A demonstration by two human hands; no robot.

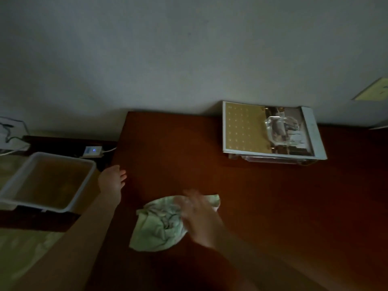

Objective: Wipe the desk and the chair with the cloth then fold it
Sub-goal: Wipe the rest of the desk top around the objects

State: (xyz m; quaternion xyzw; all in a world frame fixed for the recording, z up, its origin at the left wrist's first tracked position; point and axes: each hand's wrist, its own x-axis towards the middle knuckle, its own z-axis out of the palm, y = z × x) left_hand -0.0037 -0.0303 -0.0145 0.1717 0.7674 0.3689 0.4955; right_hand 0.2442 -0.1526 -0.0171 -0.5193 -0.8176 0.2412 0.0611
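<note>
Fingers (186, 199) of the right hand (199, 215) lie spread and fairly straight, though blurred, on top of the crumpled pale-green cloth (157, 227), which sits at 6 o'clock on the dark reddish-brown wooden counter (252, 196). At 10 o'clock from it, the left hand (111, 183) rests loosely on the counter's edge, holding nothing. White plastic tub (84, 184) at 9 o'clock — open ring binder (243, 127) at 1.

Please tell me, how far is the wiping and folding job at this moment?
Done: nothing can be confirmed; the dim picture shows no wiped patch. In hand: the right hand presses the crumpled green cloth on the desk; the left hand rests at its edge. Left: the chair, not in view, and folding.
</note>
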